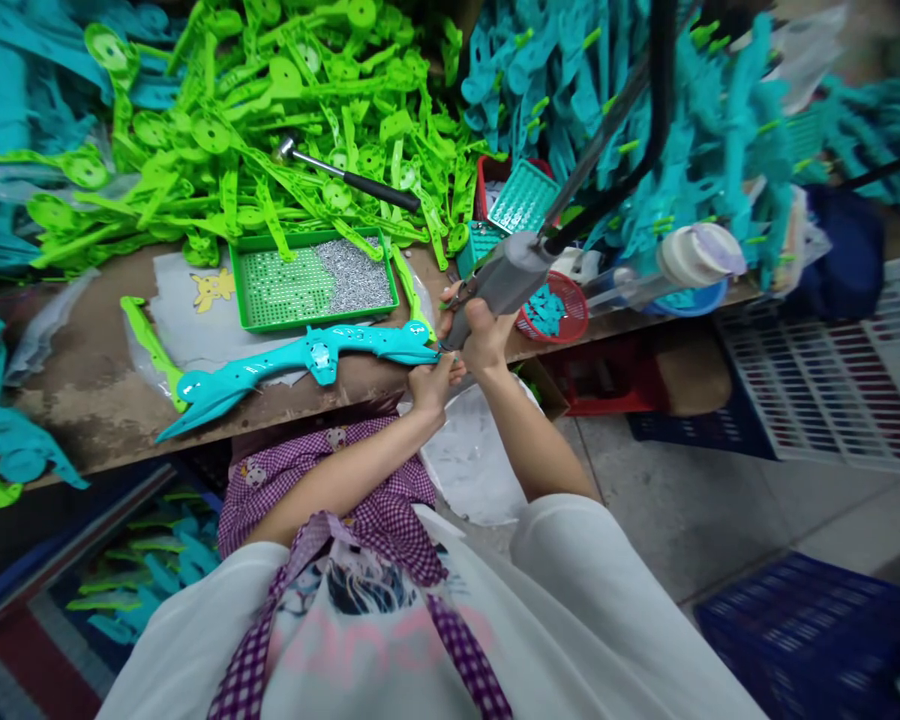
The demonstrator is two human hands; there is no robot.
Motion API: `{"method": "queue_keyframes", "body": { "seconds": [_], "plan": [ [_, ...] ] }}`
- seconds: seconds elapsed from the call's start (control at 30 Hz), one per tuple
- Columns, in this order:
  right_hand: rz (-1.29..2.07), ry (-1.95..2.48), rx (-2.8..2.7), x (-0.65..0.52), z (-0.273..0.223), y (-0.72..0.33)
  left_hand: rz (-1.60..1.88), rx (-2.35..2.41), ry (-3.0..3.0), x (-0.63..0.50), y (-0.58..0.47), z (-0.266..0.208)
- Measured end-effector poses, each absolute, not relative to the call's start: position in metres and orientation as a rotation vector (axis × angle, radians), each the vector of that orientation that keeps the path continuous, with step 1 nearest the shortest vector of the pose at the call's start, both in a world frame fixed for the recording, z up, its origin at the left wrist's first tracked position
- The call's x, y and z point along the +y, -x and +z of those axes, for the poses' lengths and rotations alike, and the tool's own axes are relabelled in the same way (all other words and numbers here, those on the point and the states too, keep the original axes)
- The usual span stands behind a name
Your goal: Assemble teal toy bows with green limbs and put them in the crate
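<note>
My right hand [487, 338] is wrapped around a grey electric screwdriver [506, 275], which tilts down to the left. The driver's tip is at the right end of a long turquoise plastic part [321, 358]. My left hand [433, 385] is closed at that same end, fingers pinched close under the tip; exactly what lies between them is partly hidden. The turquoise part lies along the table's front edge. A lime-green arm [152, 350] sticks out from its left end, and another green arm [411, 285] from its right. Behind it stands a green tray [270, 325] with small silver screws.
Lime-green parts [217, 130] are heaped at the back, a hammer [379, 190] lying on them. Turquoise parts [570, 90] pile up at the back right. A red basket [581, 330] with small turquoise pieces and a white-lidded bottle [697, 255] stand right of the screwdriver.
</note>
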State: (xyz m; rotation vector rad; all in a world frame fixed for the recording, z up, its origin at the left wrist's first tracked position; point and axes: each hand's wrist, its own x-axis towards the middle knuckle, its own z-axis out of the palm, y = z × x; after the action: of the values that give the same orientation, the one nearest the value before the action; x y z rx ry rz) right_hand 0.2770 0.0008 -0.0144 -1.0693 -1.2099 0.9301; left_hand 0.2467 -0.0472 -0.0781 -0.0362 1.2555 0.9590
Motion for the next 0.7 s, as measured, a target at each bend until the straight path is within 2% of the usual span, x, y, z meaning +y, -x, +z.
{"method": "queue_keyframes", "body": {
  "seconds": [0.7],
  "plan": [
    [1.036, 1.109, -1.117, -0.007, -0.022, -0.275, 0.972, 1.257, -0.022, -0.05, -0.244, -0.071]
  ]
}}
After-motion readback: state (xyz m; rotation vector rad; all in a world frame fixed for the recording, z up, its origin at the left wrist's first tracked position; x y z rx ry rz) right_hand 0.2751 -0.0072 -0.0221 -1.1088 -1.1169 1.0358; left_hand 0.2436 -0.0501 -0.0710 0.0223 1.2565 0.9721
